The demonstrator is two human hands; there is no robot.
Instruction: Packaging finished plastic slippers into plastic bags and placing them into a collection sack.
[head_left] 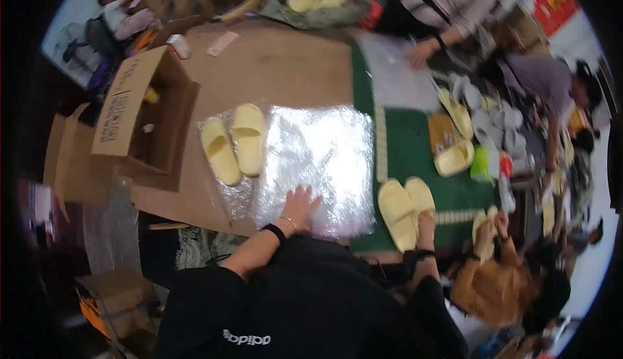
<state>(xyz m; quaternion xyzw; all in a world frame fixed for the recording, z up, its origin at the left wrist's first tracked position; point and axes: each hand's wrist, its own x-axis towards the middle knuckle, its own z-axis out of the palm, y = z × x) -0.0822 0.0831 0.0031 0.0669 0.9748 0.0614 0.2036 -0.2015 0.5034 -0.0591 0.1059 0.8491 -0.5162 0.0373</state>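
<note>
My left hand [300, 208] lies with fingers spread on a glossy stack of clear plastic bags [324, 158] in front of me. My right hand [426, 228] grips the heel end of a pair of pale yellow slippers [401, 208] to the right of the stack; its fingertips are partly hidden by the slippers. Left of the stack, another pair of yellow slippers [248, 142] lies side by side on a clear plastic bag [237, 200].
An open cardboard box [139, 116] stands on the left of the cardboard-covered table [292, 60]. On the right, a green mat [412, 142] bears loose yellow slippers [455, 158] and a pile of grey slippers [496, 122]. Co-workers' hands [423, 53] reach in from the far side and right.
</note>
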